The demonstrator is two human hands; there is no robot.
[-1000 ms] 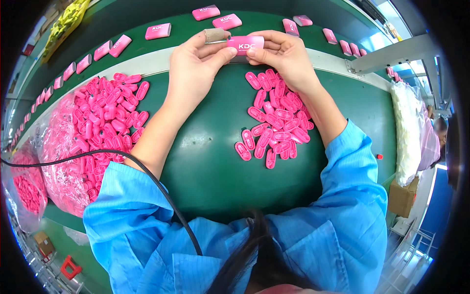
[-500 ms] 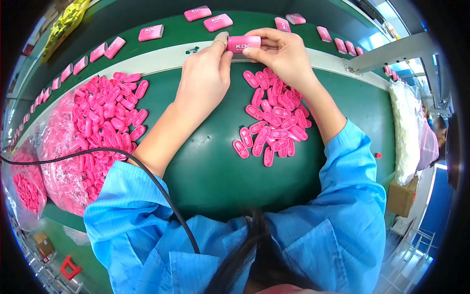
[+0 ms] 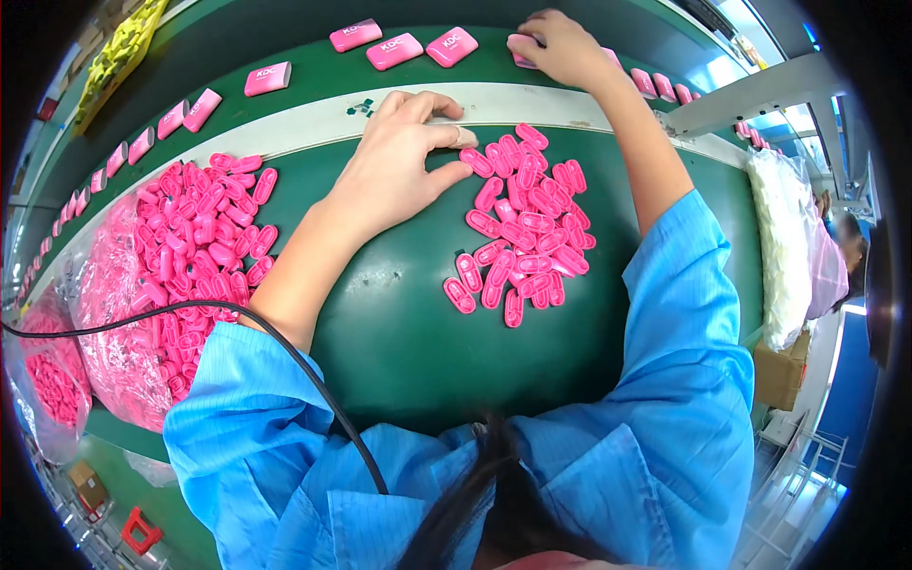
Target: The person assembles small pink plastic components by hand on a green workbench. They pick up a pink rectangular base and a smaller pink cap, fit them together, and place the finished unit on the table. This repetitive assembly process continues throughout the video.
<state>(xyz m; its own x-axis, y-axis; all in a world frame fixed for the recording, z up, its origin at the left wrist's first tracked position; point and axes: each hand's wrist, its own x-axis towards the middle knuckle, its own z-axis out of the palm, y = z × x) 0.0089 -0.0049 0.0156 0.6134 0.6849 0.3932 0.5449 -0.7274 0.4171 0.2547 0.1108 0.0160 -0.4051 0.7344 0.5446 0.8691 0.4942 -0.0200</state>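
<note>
My left hand (image 3: 404, 157) rests at the pale rail, its fingers apart and nothing in them; one fingertip wears a beige cover. Its thumb tip is beside the pile of small pink oval shells (image 3: 532, 223). Across the rail, my right hand (image 3: 570, 52) reaches over the far green belt, fingers curled round a pink rounded case (image 3: 522, 53). The hand hides part of that case. Left of it on the belt lies another pink-and-white case (image 3: 451, 46), with a further case (image 3: 394, 51) beside it.
A larger heap of pink shells (image 3: 204, 228) spills from a clear plastic bag (image 3: 119, 313) at left. A black cable (image 3: 237, 306) crosses my left forearm. A metal arm (image 3: 750, 95) juts in at right, near a bag of white pieces (image 3: 781, 247).
The case that both hands held now lies on the belt. My right hand has moved right and away to another case; my left has drawn back slightly. The belt's cases have shifted left.
</note>
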